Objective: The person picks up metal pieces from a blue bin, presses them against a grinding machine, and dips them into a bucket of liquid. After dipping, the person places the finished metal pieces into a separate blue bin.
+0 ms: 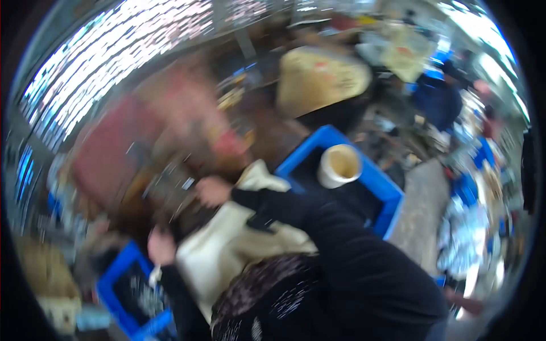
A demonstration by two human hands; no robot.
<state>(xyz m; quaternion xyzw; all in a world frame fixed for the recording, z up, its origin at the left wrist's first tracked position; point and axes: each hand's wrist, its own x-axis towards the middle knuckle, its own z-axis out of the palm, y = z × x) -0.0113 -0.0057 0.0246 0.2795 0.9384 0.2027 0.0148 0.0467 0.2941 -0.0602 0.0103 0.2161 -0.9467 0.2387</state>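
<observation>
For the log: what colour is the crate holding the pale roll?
Blue crate, seen in the head view.

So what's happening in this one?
The picture is badly motion-blurred. A person in black sleeves has both hands at a cream cloth bag: the right hand at its upper edge, the left hand at its left side. A blue crate holding a pale roll sits to the right, another blue crate lower left.

Floor (424, 204) blurred, grey. On it: blue crate (375, 176) w/ pale roll at 2 o'clock, 2nd blue crate (122, 284) at 8 o'clock.
</observation>
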